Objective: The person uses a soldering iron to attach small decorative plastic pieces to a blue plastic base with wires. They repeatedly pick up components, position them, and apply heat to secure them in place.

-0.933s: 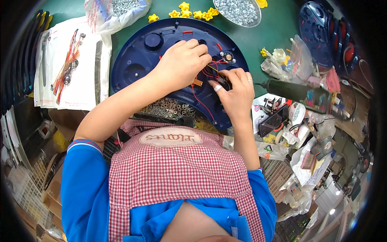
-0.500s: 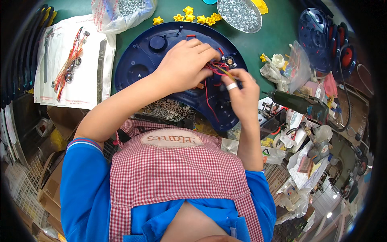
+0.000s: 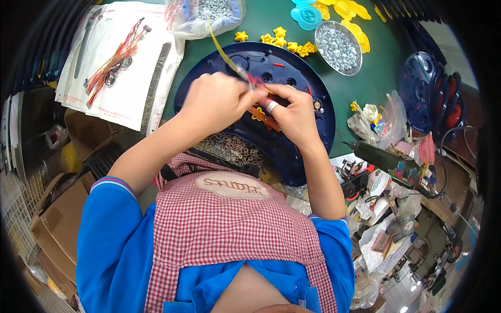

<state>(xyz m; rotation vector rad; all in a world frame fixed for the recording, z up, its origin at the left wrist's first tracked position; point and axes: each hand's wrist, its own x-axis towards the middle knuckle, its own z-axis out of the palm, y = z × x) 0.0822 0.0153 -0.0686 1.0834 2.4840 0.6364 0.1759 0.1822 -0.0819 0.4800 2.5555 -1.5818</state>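
A dark blue, curved plastic shell (image 3: 284, 159) lies on the table in front of me, its hollow side with posts and holes facing up. Above it my left hand (image 3: 219, 99) and my right hand (image 3: 295, 112) meet, both closed on a bunch of red wires (image 3: 254, 82). A long yellow strip (image 3: 222, 49), partly blurred, rises from between the fingers toward the far left. White tape wraps one right finger. Under the hands, an orange-brown board (image 3: 270, 121) with a yellow outline shape sits in the shell. The fingertips partly hide the wires.
A bowl of small clear parts (image 3: 339, 49) and yellow star pieces (image 3: 280, 32) stand beyond the shell. Wire bundles (image 3: 112, 68) rest on white bags at left, near a bag of metal parts (image 3: 214, 9). A dark green power tool (image 3: 386, 163) and clutter lie right.
Both hands have come together and lifted the red wires; the yellow strip now stretches up to the left. The view has shifted, so the table things appear farther right.
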